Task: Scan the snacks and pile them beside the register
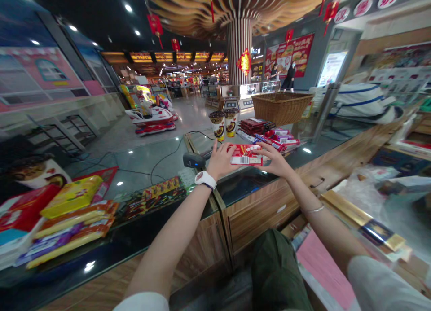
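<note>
Snacks (76,196) are spread at the counter's (198,246) left end; by the scanner (193,160), the box (247,154) is gripped, not yet set down, by left hand (220,160) and right hand (278,162); beyond, packets (252,125) lie untouched.

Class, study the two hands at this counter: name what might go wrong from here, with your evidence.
The left hand is close to the black scanner and might knock it.
The two upright printed cups stand just beyond the red box; a forward push could tip one.
The loosely piled snack packets might slide if the right hand brushes them.
</note>
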The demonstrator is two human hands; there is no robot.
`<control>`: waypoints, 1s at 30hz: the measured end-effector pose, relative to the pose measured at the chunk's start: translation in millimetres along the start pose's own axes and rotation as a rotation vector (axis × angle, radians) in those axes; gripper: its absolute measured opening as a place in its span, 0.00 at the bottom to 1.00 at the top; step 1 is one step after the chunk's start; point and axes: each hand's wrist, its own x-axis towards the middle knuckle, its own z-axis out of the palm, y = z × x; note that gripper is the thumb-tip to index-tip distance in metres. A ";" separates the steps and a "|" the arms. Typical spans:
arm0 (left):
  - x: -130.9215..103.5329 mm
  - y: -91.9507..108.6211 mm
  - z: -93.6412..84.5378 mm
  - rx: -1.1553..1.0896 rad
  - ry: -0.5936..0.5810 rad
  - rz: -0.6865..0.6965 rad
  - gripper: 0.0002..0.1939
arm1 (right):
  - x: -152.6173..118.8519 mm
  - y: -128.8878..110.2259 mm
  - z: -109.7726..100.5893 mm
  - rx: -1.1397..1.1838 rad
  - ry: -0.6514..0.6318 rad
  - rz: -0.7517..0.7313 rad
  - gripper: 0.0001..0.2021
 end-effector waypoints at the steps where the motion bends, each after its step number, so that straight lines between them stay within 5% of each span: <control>1: 0.8 0.3 -2.1 0.024 0.020 0.017 0.35 | 1.7 1.0 -0.7 0.001 0.027 -0.022 0.24; 13: -12.1 -27.8 -47.0 0.229 0.151 -0.026 0.34 | 67.9 -18.3 0.8 -0.040 0.010 -0.238 0.25; 30: -100.4 -109.7 -99.2 0.338 0.204 -0.238 0.28 | 164.8 -92.4 95.2 -0.092 -0.077 -0.468 0.26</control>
